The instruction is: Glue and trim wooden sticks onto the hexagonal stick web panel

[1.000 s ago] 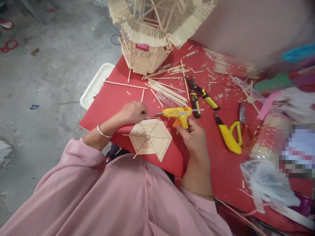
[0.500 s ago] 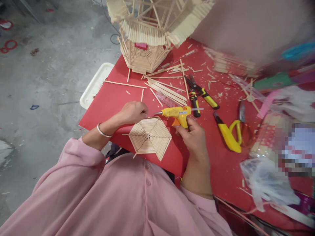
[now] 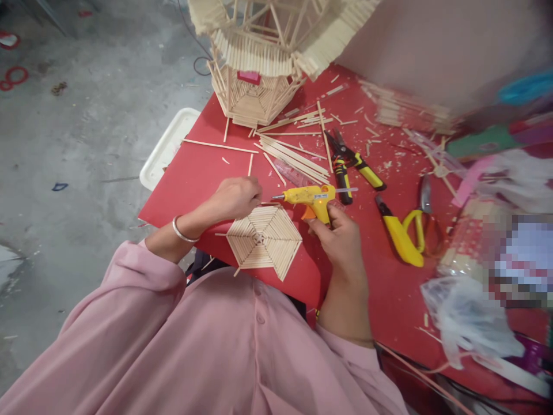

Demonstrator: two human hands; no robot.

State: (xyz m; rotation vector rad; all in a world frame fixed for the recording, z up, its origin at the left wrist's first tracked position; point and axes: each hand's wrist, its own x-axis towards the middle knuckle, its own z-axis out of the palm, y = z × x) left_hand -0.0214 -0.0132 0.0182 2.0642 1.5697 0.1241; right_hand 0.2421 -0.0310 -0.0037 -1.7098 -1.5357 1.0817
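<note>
Gripping a yellow glue gun (image 3: pixel 309 197) at a red table (image 3: pixel 185 178), with the right hand (image 3: pixel 341 233) wrapped around it and a digit close to the orange trigger (image 3: pixel 309 214), presumably for control of the squeeze. Aiming the metal nozzle (image 3: pixel 279 197) toward 9 o'clock, just above the 12 o'clock edge of a hexagonal stick panel (image 3: pixel 276 237), apparently to bring the tip near the rim yet apart from the left hand (image 3: pixel 239 196). Curling that hand inward at the panel's 11 o'clock, likely to steady the side (impossible to tell, with fingertips hidden, whether pinching anything). Laid at the table's near edge, directly before the pink shirt (image 3: pixel 224 334), probably for a close view and short reach; showing bare spoke ends (image 3: pixel 237 272) toward 9 and 7 o'clock. Backed at 12 o'clock by a tall stick structure (image 3: pixel 253 60), perhaps set there to free the near surface. Flanked at 1 o'clock by loose sticks (image 3: pixel 298 158) and black-and-yellow pliers (image 3: pixel 369 174), and at 3 o'clock, beyond the right wrist, by a yellow-handled tool (image 3: pixel 401 239), seemingly within easy reach. Bordered farther out at 4 o'clock by a translucent plastic bag (image 3: pixel 473 323).
</note>
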